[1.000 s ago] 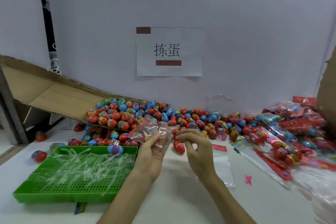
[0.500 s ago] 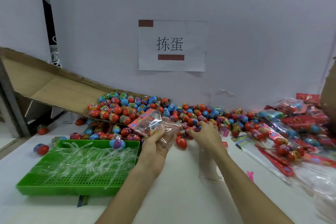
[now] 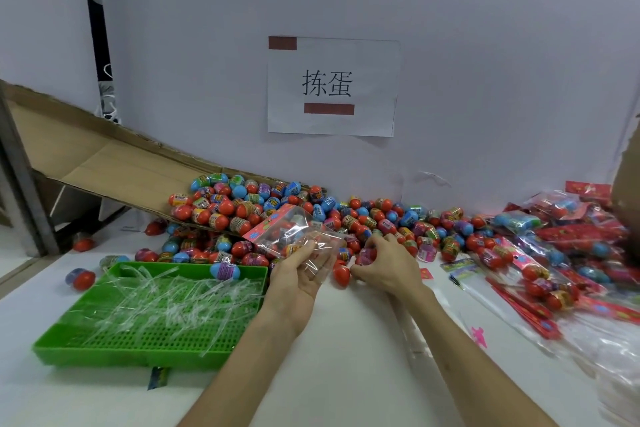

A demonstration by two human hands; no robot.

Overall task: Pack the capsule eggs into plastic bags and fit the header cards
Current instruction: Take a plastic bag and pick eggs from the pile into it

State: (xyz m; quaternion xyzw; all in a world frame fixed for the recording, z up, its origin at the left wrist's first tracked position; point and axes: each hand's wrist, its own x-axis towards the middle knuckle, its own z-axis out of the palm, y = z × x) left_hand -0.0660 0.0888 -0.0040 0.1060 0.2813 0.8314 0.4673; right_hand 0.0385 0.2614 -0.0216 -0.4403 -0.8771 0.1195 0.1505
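A heap of red and blue capsule eggs point(image 3: 381, 222) lies along the back of the white table. My left hand point(image 3: 298, 274) grips a clear plastic bag point(image 3: 294, 236) with a red patterned header strip, held up just in front of the heap. Eggs show through the bag. My right hand point(image 3: 384, 263) reaches into the near edge of the heap, its fingers curled round a red and pink egg point(image 3: 365, 255). A loose red egg point(image 3: 341, 274) lies between the two hands.
A green perforated tray point(image 3: 145, 354) holding clear plastic strips sits at the left. Behind it a cardboard flap point(image 3: 104, 163) slopes down, carrying more eggs. Packed bags with red header cards point(image 3: 561, 253) are piled on the right. Empty clear bags point(image 3: 485, 288) lie beside them.
My right hand has moved from in front of the bag out to the egg heap and closed on an egg. My left hand lifted the bag slightly.
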